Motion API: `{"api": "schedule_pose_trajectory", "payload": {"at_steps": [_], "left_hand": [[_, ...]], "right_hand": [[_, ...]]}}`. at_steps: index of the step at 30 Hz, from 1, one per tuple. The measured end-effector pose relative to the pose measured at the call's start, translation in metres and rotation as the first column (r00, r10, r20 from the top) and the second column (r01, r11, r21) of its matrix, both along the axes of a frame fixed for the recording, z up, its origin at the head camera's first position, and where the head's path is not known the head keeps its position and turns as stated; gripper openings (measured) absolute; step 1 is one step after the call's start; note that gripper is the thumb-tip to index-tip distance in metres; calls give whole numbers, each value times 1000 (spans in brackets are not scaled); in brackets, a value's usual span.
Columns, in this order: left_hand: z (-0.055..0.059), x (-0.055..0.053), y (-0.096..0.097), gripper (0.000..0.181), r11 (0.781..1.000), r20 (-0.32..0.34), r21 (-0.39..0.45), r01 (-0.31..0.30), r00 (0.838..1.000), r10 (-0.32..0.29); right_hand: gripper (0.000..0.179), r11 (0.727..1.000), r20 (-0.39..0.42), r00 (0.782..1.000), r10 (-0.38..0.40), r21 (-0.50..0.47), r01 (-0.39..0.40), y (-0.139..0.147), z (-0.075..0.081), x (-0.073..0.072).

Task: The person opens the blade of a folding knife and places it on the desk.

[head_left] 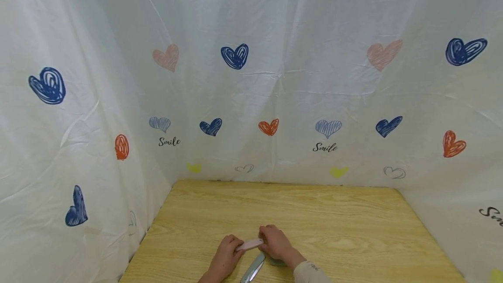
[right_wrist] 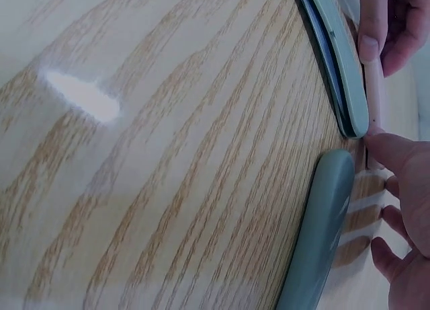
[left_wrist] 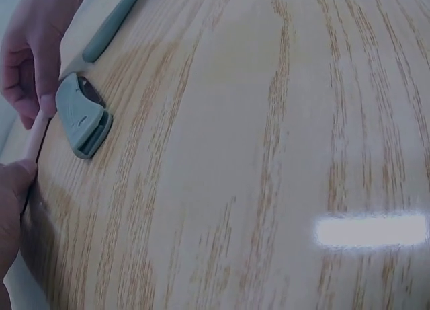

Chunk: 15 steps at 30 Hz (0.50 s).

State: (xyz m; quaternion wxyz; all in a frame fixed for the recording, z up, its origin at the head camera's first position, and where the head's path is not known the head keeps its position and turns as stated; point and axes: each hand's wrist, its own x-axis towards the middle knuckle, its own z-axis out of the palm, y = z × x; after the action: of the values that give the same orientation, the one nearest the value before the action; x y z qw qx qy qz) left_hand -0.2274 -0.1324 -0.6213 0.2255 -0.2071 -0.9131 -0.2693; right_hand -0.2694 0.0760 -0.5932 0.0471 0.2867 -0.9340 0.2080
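Observation:
Both hands hold a slim, pale pink bar low over the table. My left hand pinches its left end, thumb on the near side. At the other end my right hand grips it, the thumb laid on the tip. A dark line runs along the bar's lower edge in the left wrist view. Just in front lies a green slotted piece with a silver strip along it. Partly covered by my right hand, a rounded green handle rests beside that piece.
The wood-grain table stretches out beyond the hands. A white curtain printed with hearts and "Smile" hangs along the table's back and both sides. A light reflection shows on the tabletop.

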Motion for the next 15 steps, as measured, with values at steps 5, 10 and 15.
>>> {"api": "schedule_pose_trajectory", "payload": {"at_steps": [5, 10, 15], "left_hand": [[-5, 1, 0, 16, 999, -115, 11, 37, 993, -36], [-7, 1, -1, 17, 999, -142, 13, 50, 989, -47], [-3, 0, -2, 17, 998, -147, 11, 57, 988, -55]], "right_hand": [[27, 1000, 18, 1000, 18, -13, -18, 4, -2, -1], [26, 998, 70, 997, 45, -57, -41, 9, -1, 0], [24, 990, 111, 991, 76, -130, -62, 13, 3, 1]]}}
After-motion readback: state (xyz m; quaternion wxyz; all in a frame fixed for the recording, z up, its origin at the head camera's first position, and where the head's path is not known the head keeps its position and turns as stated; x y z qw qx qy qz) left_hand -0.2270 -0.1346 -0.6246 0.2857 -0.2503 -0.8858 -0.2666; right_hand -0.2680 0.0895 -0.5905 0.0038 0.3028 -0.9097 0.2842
